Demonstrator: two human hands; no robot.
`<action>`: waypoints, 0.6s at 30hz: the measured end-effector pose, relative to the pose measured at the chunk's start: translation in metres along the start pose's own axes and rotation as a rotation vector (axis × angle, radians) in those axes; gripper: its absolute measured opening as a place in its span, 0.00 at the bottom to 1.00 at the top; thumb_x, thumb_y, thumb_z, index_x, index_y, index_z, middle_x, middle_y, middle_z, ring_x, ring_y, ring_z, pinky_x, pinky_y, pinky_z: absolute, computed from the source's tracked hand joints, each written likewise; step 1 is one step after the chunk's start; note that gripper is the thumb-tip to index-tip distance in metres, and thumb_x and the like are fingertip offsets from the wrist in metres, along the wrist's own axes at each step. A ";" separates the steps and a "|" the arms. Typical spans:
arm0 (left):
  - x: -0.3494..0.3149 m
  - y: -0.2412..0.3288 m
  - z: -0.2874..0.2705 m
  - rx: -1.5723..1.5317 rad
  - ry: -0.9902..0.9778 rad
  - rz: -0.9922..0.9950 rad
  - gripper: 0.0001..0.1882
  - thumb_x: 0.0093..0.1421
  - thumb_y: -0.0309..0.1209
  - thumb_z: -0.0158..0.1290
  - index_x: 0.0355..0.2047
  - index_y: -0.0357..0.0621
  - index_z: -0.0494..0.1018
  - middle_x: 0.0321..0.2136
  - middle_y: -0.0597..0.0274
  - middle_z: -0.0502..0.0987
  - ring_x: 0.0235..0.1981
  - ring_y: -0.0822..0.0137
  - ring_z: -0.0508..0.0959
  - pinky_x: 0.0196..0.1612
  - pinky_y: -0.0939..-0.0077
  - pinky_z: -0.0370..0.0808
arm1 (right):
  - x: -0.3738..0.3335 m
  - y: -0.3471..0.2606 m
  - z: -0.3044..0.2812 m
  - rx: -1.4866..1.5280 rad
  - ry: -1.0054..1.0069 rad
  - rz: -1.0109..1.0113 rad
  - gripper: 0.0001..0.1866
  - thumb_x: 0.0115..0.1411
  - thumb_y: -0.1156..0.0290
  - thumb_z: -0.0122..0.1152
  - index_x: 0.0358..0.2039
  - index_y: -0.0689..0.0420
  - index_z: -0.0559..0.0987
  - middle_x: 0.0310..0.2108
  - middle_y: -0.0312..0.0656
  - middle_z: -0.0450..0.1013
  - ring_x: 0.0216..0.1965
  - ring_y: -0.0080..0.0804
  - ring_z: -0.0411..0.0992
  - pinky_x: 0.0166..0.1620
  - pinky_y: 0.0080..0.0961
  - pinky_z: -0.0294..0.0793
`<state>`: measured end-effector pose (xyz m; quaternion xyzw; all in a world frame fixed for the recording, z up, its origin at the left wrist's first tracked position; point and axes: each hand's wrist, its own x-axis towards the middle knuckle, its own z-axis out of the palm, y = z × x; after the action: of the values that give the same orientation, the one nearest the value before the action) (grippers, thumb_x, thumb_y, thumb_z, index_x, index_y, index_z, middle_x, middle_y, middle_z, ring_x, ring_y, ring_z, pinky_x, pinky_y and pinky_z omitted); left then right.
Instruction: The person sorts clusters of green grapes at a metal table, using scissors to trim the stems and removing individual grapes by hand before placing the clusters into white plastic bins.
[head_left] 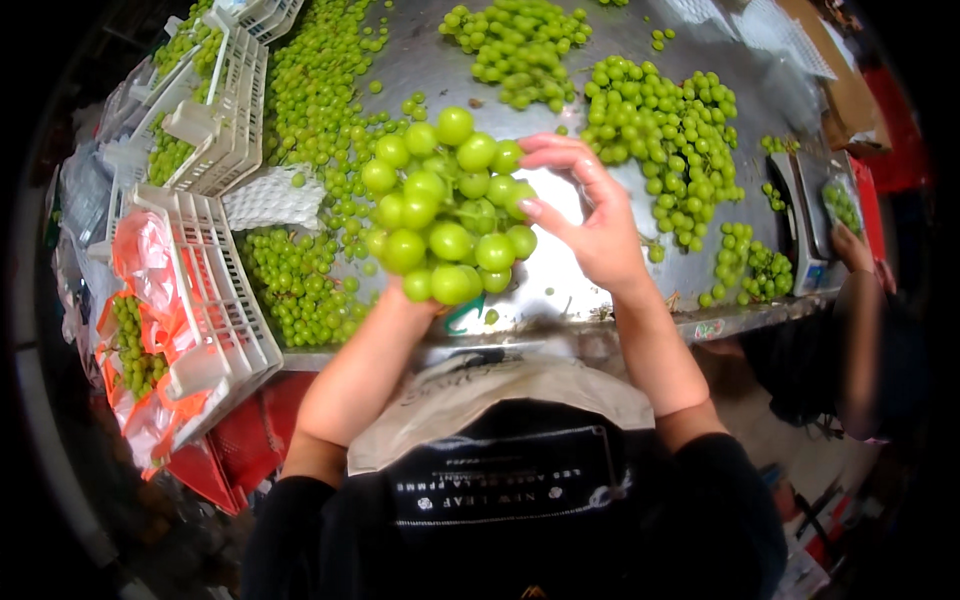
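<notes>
A bunch of large green grapes [450,215] is held up above the metal table, close to me. My left hand [415,303] supports it from beneath; the grapes hide its fingers. At the bunch's right side my right hand [595,215] is open, thumb and fingers curved apart, their tips at the outer grapes. Whether they touch the grapes I cannot tell. Below the bunch, by my left wrist, shows a green curved piece [465,318], mostly hidden.
Loose grapes [310,90] cover the table's left side. More bunches [660,140] lie right and behind. White plastic crates [225,290] line the left edge; a foam net [275,198] lies beside them. At right, another person's hand [852,248] holds packed grapes by a scale [800,220].
</notes>
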<state>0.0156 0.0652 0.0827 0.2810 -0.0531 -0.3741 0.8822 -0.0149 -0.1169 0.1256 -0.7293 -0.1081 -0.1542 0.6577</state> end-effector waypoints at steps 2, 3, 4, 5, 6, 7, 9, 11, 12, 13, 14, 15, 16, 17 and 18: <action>0.000 0.001 0.006 -0.094 0.026 -0.021 0.23 0.62 0.38 0.42 0.56 0.46 0.57 0.51 0.60 0.64 0.51 0.66 0.67 0.50 0.71 0.70 | -0.002 0.000 0.000 -0.034 0.049 0.000 0.16 0.46 0.73 0.64 0.37 0.56 0.75 0.47 0.42 0.67 0.52 0.35 0.64 0.56 0.30 0.59; 0.000 0.002 0.009 -0.122 0.052 -0.028 0.23 0.62 0.40 0.42 0.55 0.46 0.57 0.51 0.60 0.64 0.51 0.65 0.67 0.50 0.70 0.71 | -0.003 0.000 -0.001 -0.061 0.034 -0.004 0.15 0.46 0.73 0.64 0.37 0.56 0.76 0.47 0.42 0.66 0.52 0.35 0.64 0.56 0.30 0.59; 0.000 0.002 0.008 -0.173 0.045 -0.036 0.24 0.62 0.42 0.42 0.55 0.46 0.57 0.50 0.58 0.65 0.50 0.62 0.68 0.49 0.66 0.71 | -0.004 0.000 -0.002 -0.088 0.018 -0.008 0.14 0.46 0.72 0.65 0.36 0.56 0.76 0.47 0.42 0.66 0.52 0.35 0.64 0.56 0.31 0.59; -0.001 0.002 0.008 -0.224 0.040 -0.043 0.25 0.61 0.45 0.41 0.55 0.46 0.58 0.50 0.57 0.65 0.49 0.59 0.69 0.48 0.61 0.71 | -0.004 0.000 -0.003 -0.115 0.003 -0.011 0.14 0.46 0.72 0.65 0.35 0.56 0.77 0.47 0.42 0.66 0.52 0.35 0.64 0.55 0.31 0.59; -0.001 0.003 0.002 -0.297 0.000 -0.051 0.28 0.59 0.49 0.42 0.54 0.46 0.59 0.50 0.55 0.66 0.48 0.55 0.70 0.47 0.53 0.71 | -0.005 0.001 -0.004 -0.113 0.003 -0.005 0.13 0.46 0.72 0.65 0.35 0.56 0.77 0.47 0.42 0.66 0.51 0.35 0.64 0.55 0.30 0.59; -0.001 0.003 -0.002 -0.370 -0.040 -0.059 0.30 0.57 0.53 0.42 0.53 0.46 0.60 0.50 0.52 0.67 0.47 0.50 0.71 0.46 0.45 0.70 | -0.004 0.002 -0.004 -0.110 0.002 0.002 0.13 0.46 0.72 0.65 0.35 0.56 0.77 0.46 0.42 0.66 0.51 0.34 0.64 0.55 0.30 0.59; -0.001 0.001 -0.006 -0.363 0.027 -0.041 0.31 0.57 0.53 0.42 0.54 0.46 0.60 0.50 0.53 0.67 0.47 0.50 0.70 0.48 0.47 0.69 | -0.004 0.003 -0.004 -0.100 0.002 0.014 0.12 0.46 0.72 0.65 0.33 0.56 0.78 0.46 0.41 0.66 0.51 0.34 0.64 0.55 0.30 0.59; -0.003 0.000 -0.006 -0.373 0.060 -0.028 0.31 0.58 0.53 0.41 0.54 0.45 0.60 0.51 0.53 0.66 0.48 0.50 0.70 0.50 0.49 0.68 | -0.004 0.003 -0.003 -0.085 0.002 0.025 0.11 0.46 0.72 0.66 0.32 0.57 0.78 0.45 0.41 0.66 0.50 0.33 0.64 0.55 0.29 0.59; -0.004 0.001 -0.001 -0.387 0.054 -0.032 0.31 0.58 0.54 0.41 0.54 0.45 0.60 0.51 0.52 0.66 0.49 0.50 0.70 0.51 0.50 0.68 | -0.005 0.005 -0.005 -0.097 -0.011 0.023 0.13 0.46 0.73 0.65 0.35 0.56 0.77 0.46 0.41 0.66 0.51 0.34 0.63 0.55 0.29 0.59; -0.004 0.003 0.005 -0.401 0.048 -0.035 0.32 0.58 0.54 0.41 0.54 0.45 0.59 0.51 0.52 0.66 0.49 0.50 0.69 0.51 0.50 0.67 | -0.006 0.009 -0.007 -0.107 -0.025 0.022 0.14 0.47 0.73 0.64 0.37 0.56 0.76 0.47 0.41 0.65 0.52 0.34 0.63 0.55 0.29 0.58; -0.005 0.005 0.011 -0.414 0.043 -0.037 0.32 0.58 0.54 0.40 0.55 0.44 0.59 0.51 0.52 0.66 0.50 0.51 0.69 0.52 0.51 0.67 | -0.007 0.013 -0.008 -0.117 -0.040 0.020 0.16 0.48 0.74 0.64 0.40 0.55 0.75 0.48 0.42 0.65 0.53 0.34 0.62 0.56 0.29 0.58; -0.005 0.008 0.018 -0.429 0.036 -0.036 0.32 0.59 0.54 0.40 0.55 0.44 0.59 0.52 0.52 0.65 0.51 0.51 0.68 0.53 0.52 0.67 | -0.007 0.016 -0.007 0.030 0.002 0.063 0.20 0.49 0.72 0.63 0.44 0.54 0.72 0.50 0.42 0.63 0.54 0.35 0.61 0.56 0.29 0.58; -0.005 0.011 0.023 -0.444 0.030 -0.035 0.32 0.59 0.54 0.39 0.55 0.44 0.59 0.52 0.52 0.65 0.51 0.51 0.68 0.53 0.53 0.66 | -0.007 0.019 -0.006 0.177 0.043 0.106 0.23 0.51 0.70 0.62 0.49 0.52 0.69 0.52 0.43 0.62 0.55 0.36 0.60 0.57 0.30 0.58; -0.005 0.016 0.027 -0.363 0.040 -0.017 0.31 0.60 0.53 0.39 0.55 0.43 0.58 0.53 0.52 0.64 0.52 0.53 0.67 0.54 0.53 0.65 | -0.006 0.021 -0.004 0.324 0.084 0.150 0.27 0.53 0.67 0.61 0.54 0.51 0.65 0.54 0.43 0.60 0.56 0.37 0.59 0.57 0.30 0.57; -0.005 0.022 0.029 -0.286 0.051 -0.001 0.31 0.61 0.52 0.38 0.55 0.42 0.58 0.53 0.52 0.64 0.53 0.54 0.66 0.55 0.54 0.64 | -0.004 0.020 -0.002 0.428 0.087 0.185 0.31 0.54 0.60 0.58 0.56 0.51 0.61 0.55 0.45 0.59 0.57 0.38 0.59 0.58 0.33 0.57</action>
<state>0.0171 0.0672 0.1192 0.1618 0.0233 -0.3712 0.9140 -0.0114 -0.1211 0.1057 -0.5726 -0.0425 -0.0982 0.8128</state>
